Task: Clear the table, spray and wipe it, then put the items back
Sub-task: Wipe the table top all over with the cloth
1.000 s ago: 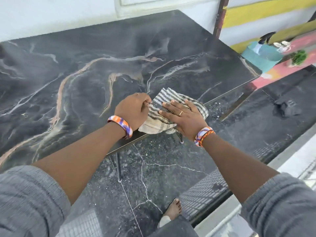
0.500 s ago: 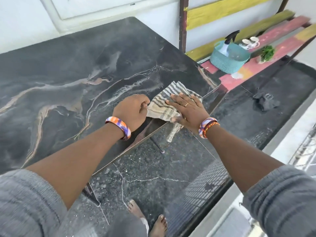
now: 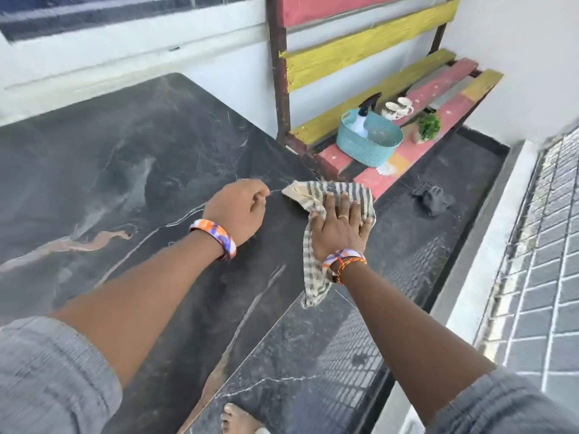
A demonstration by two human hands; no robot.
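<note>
The black marble table (image 3: 125, 170) fills the left of the head view, with nothing standing on it. My right hand (image 3: 340, 225) lies flat, fingers spread, pressing a striped beige cloth (image 3: 316, 192) onto the table's right corner; part of the cloth hangs over the edge. My left hand (image 3: 239, 208) rests as a closed fist on the table just left of the cloth, apart from it. On the coloured bench stand a teal basket (image 3: 369, 142) with a spray bottle (image 3: 365, 115) inside, two cups (image 3: 398, 108) and a small green plant (image 3: 427, 126).
The red and yellow slatted bench (image 3: 438, 89) stands right behind the table's far corner. A dark crumpled thing (image 3: 432, 197) lies on the black floor. A white ledge (image 3: 488, 252) and a tiled surface run along the right. My bare foot (image 3: 238, 418) shows below.
My right hand has slid the cloth along the edge to the table's right corner. My left hand has let the cloth's end go and sits apart. The view has swung right toward the bench.
</note>
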